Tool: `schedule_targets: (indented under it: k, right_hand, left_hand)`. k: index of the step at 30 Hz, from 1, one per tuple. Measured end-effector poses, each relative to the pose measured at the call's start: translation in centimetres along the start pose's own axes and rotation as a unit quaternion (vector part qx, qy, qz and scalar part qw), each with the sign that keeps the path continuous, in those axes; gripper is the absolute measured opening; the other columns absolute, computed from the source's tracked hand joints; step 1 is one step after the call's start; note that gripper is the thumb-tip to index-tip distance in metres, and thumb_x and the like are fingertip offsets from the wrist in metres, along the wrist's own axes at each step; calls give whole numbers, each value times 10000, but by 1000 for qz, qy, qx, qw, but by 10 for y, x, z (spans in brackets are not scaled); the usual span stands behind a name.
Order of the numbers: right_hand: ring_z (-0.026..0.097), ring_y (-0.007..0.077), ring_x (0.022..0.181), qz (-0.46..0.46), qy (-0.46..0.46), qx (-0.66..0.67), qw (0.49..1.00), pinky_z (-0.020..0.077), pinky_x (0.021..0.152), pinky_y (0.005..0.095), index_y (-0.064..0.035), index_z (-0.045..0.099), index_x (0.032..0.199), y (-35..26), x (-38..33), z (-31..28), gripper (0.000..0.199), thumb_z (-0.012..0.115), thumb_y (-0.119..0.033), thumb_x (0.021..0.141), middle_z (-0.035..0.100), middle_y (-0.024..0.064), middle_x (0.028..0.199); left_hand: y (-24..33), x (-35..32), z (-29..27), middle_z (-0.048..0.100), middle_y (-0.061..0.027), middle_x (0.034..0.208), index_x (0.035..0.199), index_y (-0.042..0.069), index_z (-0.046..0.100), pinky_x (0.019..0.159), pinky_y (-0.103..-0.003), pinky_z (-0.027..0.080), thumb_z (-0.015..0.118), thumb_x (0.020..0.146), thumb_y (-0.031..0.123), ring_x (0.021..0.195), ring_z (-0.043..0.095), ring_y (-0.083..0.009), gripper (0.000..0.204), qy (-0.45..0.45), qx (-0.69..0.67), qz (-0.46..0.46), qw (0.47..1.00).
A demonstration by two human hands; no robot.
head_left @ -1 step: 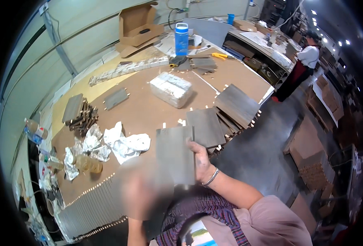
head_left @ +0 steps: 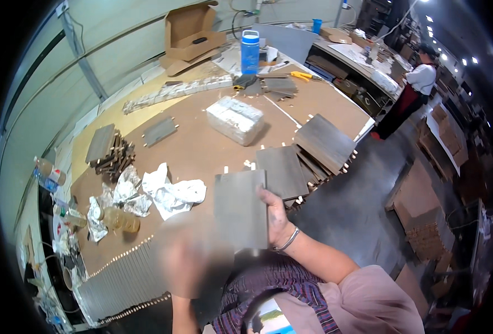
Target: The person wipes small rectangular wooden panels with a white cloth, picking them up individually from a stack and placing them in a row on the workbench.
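My right hand [head_left: 278,221] grips the right edge of a flat grey board [head_left: 241,209], thumb on its face; pale dowel pegs stick out of its far end. Motion smears my left hand [head_left: 185,264] beside the board's lower left corner, so its fingers cannot be made out. Just beyond the held board lie similar grey boards: one [head_left: 282,172] close behind it and a stack [head_left: 325,142] farther right, with pegs along their edges. Below and left of my left hand runs a long row of boards [head_left: 121,286] standing on edge, packed tightly.
Crumpled white paper [head_left: 174,192] and a bottle of yellowish liquid [head_left: 121,220] lie at left, near another board pile [head_left: 101,145]. Farther back are a white wrapped block [head_left: 235,119], blue bottle [head_left: 250,53], yellow-handled tool [head_left: 302,75] and open carton [head_left: 188,33]. A person [head_left: 419,83] stands far right.
My left hand has shifted very slightly left, away from the board. The right hand keeps the same hold. The whole view has moved a little.
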State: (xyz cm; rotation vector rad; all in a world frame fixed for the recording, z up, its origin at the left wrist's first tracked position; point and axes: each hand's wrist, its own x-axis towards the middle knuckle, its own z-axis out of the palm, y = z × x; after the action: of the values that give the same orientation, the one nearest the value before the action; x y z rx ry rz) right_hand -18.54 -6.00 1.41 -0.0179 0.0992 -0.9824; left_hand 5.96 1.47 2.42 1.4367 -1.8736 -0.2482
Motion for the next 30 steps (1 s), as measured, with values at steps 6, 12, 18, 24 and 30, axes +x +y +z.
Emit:
schedule_targets:
  k: [6, 12, 18, 24, 30]
  right_hand:
    - [629, 319, 1095, 5, 79, -67, 995, 486, 987, 468, -11, 508, 1332, 3, 9, -9, 526, 508, -393, 971, 613, 169, 1255]
    - [675, 292, 1033, 34, 181, -244, 952, 576, 871, 436, 16, 525, 1292, 2, 14, -26, 385, 531, -171, 955, 637, 183, 1203]
    - [682, 230, 994, 105, 105, -336, 930, 582, 843, 377, 25, 515, 1278, 22, 11, -10, 397, 596, -119, 918, 650, 139, 1158]
    - [647, 210, 1049, 105, 85, -342, 930, 533, 916, 358, 11, 514, 1280, 27, 10, -27, 383, 595, -128, 932, 637, 112, 1171]
    - [625, 173, 1064, 27, 75, -294, 952, 527, 917, 338, -28, 494, 1317, 41, 15, -20, 390, 589, -152, 959, 625, 72, 1191]
  left_hand:
    - [18, -12, -11, 633, -133, 962, 1048, 2, 663, 741, -351, 497, 713, 604, -17, 854, 605, -276, 448, 33, -48, 20, 998]
    - [22, -19, -32, 643, -122, 918, 1002, -2, 684, 712, -365, 500, 740, 586, 39, 820, 601, -279, 422, 8, -97, 69, 993]
    - [5, 28, -53, 652, -137, 952, 1000, -10, 683, 771, -355, 523, 729, 612, 48, 872, 643, -284, 396, -3, -50, 16, 999]
    - [-36, 48, -42, 672, -97, 993, 1050, -36, 670, 745, -271, 507, 710, 733, 22, 836, 643, -187, 325, 84, -221, -189, 953]
    - [-18, -23, -1, 658, -162, 1135, 1213, -55, 578, 859, -357, 567, 718, 831, 137, 971, 670, -223, 449, 32, -567, -268, 778]
